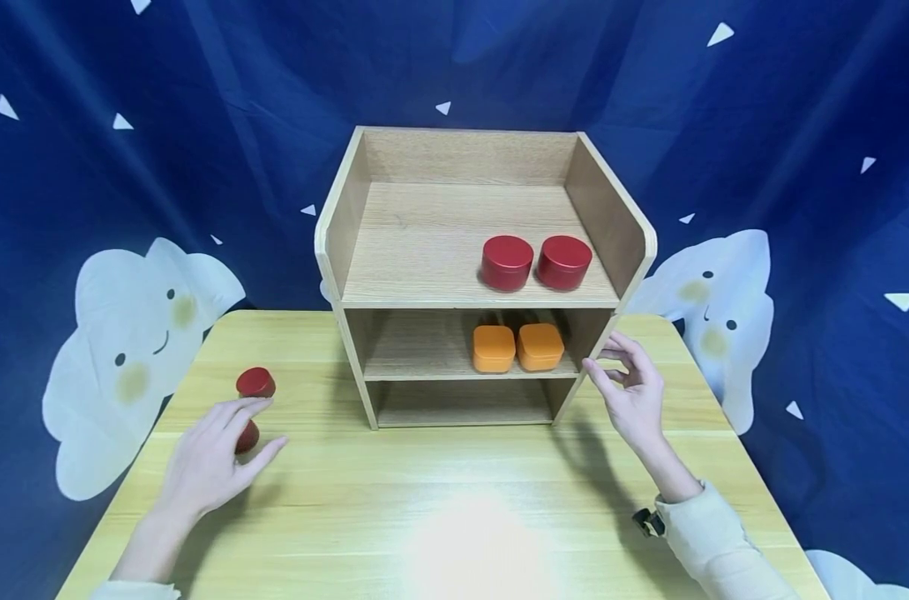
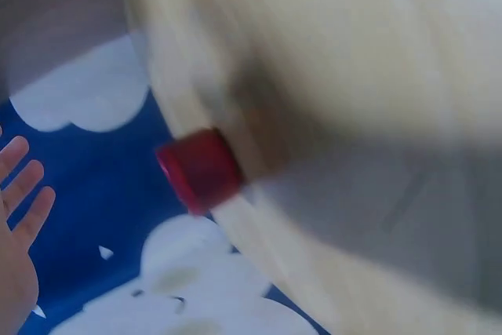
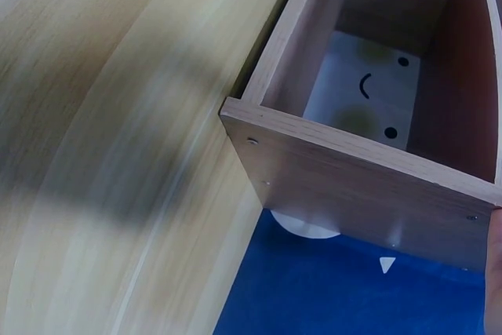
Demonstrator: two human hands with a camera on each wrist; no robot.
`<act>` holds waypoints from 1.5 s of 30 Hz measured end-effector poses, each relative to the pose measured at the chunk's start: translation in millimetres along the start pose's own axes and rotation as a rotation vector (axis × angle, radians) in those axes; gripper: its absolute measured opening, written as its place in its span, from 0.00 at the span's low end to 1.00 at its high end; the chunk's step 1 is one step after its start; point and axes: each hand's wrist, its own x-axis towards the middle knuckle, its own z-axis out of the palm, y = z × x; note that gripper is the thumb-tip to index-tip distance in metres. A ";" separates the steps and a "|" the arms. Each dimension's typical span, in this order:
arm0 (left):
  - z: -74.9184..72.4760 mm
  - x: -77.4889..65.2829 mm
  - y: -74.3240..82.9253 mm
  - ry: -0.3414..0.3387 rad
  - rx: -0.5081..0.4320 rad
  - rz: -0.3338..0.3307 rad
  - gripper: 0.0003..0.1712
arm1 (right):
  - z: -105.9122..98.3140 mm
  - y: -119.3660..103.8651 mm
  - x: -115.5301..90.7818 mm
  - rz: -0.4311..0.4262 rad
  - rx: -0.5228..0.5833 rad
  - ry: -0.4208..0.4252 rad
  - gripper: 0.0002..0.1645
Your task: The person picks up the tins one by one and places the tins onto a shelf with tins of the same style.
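Note:
A small wooden shelf unit [image 1: 465, 242] stands in the middle of the table. My left hand [image 1: 210, 458], its fingers relaxed and spread, hovers over two round red tins at the table's left; the nearer red tin [image 1: 247, 437] is partly hidden behind the fingers, while the farther red tin [image 1: 256, 382] shows just past the fingertips. In the left wrist view a blurred red tin [image 2: 202, 170] lies away from the spread fingers. Beside the shelf's right panel is my right hand [image 1: 634, 392], with its thumb tip at the panel's front edge and its fingers loosely bent.
Two red tins [image 1: 507, 263] sit at the right of the shelf's top board. Two orange rounded-square boxes [image 1: 494, 348] stand side by side on the middle board. A blue curtain [image 1: 274, 100] with clouds and white triangles hangs behind the wooden table [image 1: 334, 517].

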 end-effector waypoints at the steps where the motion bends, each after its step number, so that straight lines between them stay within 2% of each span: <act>1: -0.4 -2.9 -3.2 0.007 -0.001 -0.007 0.35 | -0.1 0.2 -0.1 0.000 0.002 0.001 0.33; 6: 1.0 -15.6 -19.0 0.031 0.017 -0.028 0.44 | -0.3 0.7 -0.6 -0.012 0.014 0.001 0.33; 9: 1.2 -22.3 -27.6 0.012 0.020 -0.048 0.40 | -0.2 0.5 -0.3 -0.018 0.025 -0.002 0.33; 13: 0.1 -29.9 -36.1 -0.042 0.027 -0.097 0.34 | -0.3 0.3 0.7 -0.021 0.035 0.000 0.33; 21: 1.7 -40.7 -51.0 -0.191 0.051 -0.215 0.37 | -0.2 0.3 1.8 -0.017 0.042 0.002 0.33; 29: 3.9 -44.2 -62.0 -0.330 0.054 -0.324 0.45 | 0.5 1.1 0.8 0.000 0.037 0.002 0.33; 34: 8.2 -46.3 -67.1 -0.362 0.081 -0.316 0.42 | 0.5 1.8 -0.2 -0.008 0.071 0.002 0.34; 45: 15.4 -45.6 -72.1 -0.384 0.115 -0.312 0.40 | 1.2 0.1 -0.3 -0.011 0.045 0.004 0.33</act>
